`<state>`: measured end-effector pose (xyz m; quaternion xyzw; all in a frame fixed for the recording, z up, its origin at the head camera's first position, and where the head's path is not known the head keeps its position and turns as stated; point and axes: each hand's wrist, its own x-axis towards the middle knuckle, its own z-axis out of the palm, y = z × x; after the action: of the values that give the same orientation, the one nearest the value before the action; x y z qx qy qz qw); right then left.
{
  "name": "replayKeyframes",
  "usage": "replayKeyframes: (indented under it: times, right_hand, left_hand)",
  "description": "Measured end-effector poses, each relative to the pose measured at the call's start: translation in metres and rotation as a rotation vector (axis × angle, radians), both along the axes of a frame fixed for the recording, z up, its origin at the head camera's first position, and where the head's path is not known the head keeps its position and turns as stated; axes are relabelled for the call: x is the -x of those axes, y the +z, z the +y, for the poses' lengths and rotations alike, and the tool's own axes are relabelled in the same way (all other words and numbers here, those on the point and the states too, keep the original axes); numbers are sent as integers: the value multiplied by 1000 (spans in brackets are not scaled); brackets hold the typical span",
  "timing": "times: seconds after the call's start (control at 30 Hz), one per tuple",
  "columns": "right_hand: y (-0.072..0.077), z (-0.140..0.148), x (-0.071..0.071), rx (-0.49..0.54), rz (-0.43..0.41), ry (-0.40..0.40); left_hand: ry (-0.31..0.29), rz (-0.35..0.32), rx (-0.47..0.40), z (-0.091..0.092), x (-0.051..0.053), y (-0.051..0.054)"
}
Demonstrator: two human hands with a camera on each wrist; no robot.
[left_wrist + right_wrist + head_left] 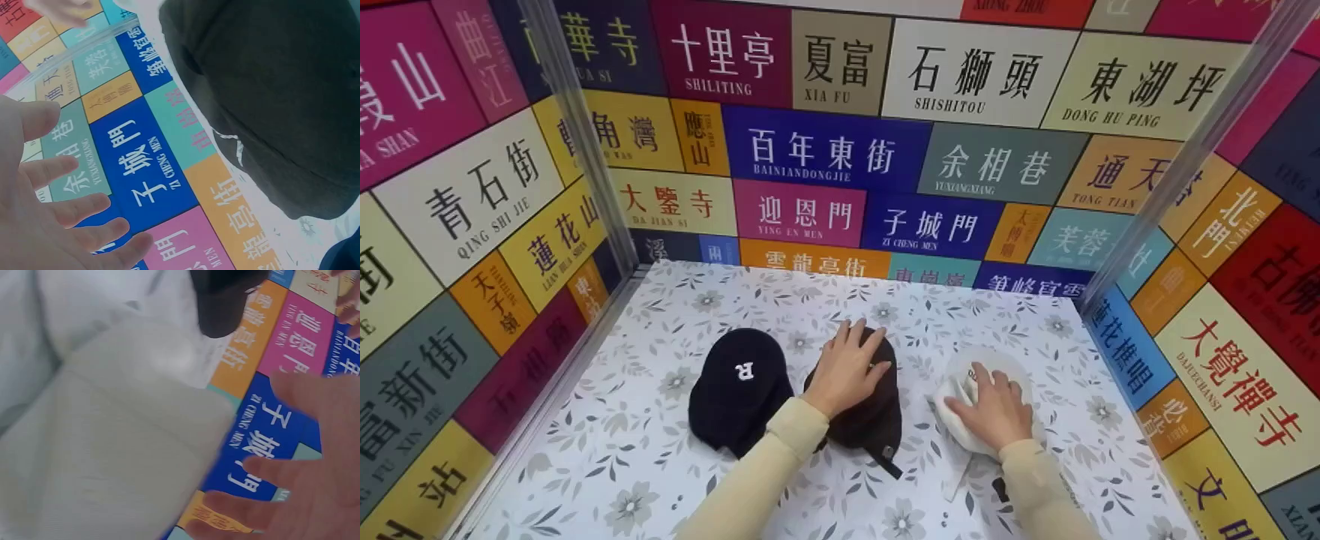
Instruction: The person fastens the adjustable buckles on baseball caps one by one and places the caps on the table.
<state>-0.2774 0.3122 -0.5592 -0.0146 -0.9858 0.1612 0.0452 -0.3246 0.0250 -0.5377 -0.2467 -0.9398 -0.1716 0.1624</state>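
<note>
As I viewed it through the head camera, the brown cap [862, 429] lay crown up near the middle of the patterned table [619, 465], between a black cap [735, 409] and a white cap [971, 442]. Judged from this arrangement, the likeliest fault was an off-centre grasp: fingers closing on soft fabric alone could have dented the crown or let the cap twist and slip. A second hazard was the left sleeve [757, 480], which crossed in front of the black cap's near right edge and, if lowered, could have dragged it. The strap [889, 463] could also have folded under the brown cap.

I read the brown cap's long axis as running near to far, its far end leaning slightly left; the strap marked the back, nearest the person, so the brim presumably pointed away. The white cap appeared similarly aligned.

Above the brown cap, the left hand [844, 371] was spread wide, gripping nothing; the right hand [997, 412], fingers parted and slightly bent, was over the white cap and likewise had hold of nothing. Blur in the right wrist view left me unable to tell whether its fingertips touched fabric. Farther out stood the back wall [825, 150] of coloured panels.
</note>
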Motion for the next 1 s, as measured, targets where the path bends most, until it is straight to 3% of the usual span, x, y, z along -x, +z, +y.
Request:
replayKeyframes:
  times: [0.13, 0.23, 0.5, 0.73, 1.0]
  right_hand:
    - [-17, 3, -5, -21, -139, -16]
    - [-28, 5, -7, -23, -154, -25]
    - [-40, 9, -5, 28, -49, -28]
    - [-33, 20, 4, 71, 57, -63]
    - [-30, 23, -2, 83, 110, -108]
  left_hand:
    - [-17, 29, 7, 0, -5, 2]
    - [-21, 38, 17, 0, -8, -1]
    - [-53, 0, 17, -6, -12, -4]
    - [-89, 58, -27, -11, -5, -1]
    - [-72, 57, -31, -19, -18, -12]
